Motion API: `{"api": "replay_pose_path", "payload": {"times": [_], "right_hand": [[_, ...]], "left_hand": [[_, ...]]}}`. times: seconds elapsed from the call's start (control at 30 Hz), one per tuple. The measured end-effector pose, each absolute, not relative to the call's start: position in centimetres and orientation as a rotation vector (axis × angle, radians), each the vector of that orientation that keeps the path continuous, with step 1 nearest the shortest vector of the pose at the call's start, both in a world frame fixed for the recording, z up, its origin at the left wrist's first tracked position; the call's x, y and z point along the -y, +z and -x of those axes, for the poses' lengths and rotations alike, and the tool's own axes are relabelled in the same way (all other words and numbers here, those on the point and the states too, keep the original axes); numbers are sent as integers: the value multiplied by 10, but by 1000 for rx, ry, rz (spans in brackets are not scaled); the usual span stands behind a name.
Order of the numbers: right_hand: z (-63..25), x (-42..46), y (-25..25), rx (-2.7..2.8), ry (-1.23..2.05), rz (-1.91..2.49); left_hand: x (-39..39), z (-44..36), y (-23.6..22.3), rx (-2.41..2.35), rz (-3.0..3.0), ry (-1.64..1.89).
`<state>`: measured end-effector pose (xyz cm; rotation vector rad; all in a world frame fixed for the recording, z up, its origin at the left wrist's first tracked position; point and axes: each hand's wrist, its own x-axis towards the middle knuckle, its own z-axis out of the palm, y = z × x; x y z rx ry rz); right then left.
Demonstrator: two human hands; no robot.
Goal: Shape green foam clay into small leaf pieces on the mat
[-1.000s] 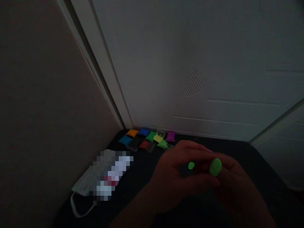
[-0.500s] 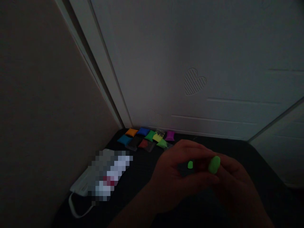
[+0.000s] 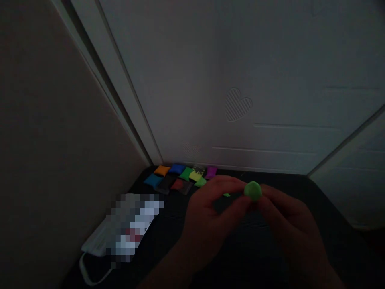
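A small lump of bright green modelling clay (image 3: 253,191) is pinched between my two hands above the dark tabletop. My left hand (image 3: 210,212) grips its left side with thumb and fingertips. From the right, the thumb and fingers of my right hand (image 3: 290,214) press against it. The lump looks rounded, with a flattened facet towards me. Behind the left hand's fingers, a smaller green clay piece (image 3: 226,195) shows on the table, partly covered by the hand.
Several coloured clay packets (image 3: 177,168) lie in two rows at the back left of the dark table (image 3: 177,233). A white face mask (image 3: 98,241) with a blurred white packet (image 3: 144,220) lies at the left. A pale panel with an embossed heart (image 3: 237,105) stands behind.
The green lump has moved left and slightly up, and its long shape now appears rounder. My fingers have shifted to pinch it from both sides. The camera view has turned slightly.
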<state>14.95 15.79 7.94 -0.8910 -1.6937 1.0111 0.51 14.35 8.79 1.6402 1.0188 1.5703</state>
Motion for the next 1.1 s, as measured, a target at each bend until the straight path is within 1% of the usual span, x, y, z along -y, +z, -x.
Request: {"api": "replay_pose_path", "payload": {"times": [0.1,0.23,0.33,0.6,0.77,0.97,1.1], "right_hand": [[-153,-157,83,1776,898,978],[-156,-155,85,1658,708,1017],[-153,-153,85,1610,645,1021],[-143,-153,85,1671,497,976],[-143,-151,82,1707,376,954],[-143,-149,77,1724,335,834],[-144,-145,74,1727,273,733]], "left_hand": [[-146,-7,87,-1100,-1548,1597],[-147,-10,85,-1092,-1474,1603],[-148,-9,84,-1090,-1480,1586],[-146,-6,83,-1206,-1740,1597],[-143,-9,81,-1307,-1886,1686],[-142,-7,80,-1271,-2011,1747],[-137,-7,80,-1190,-2070,1865]]}}
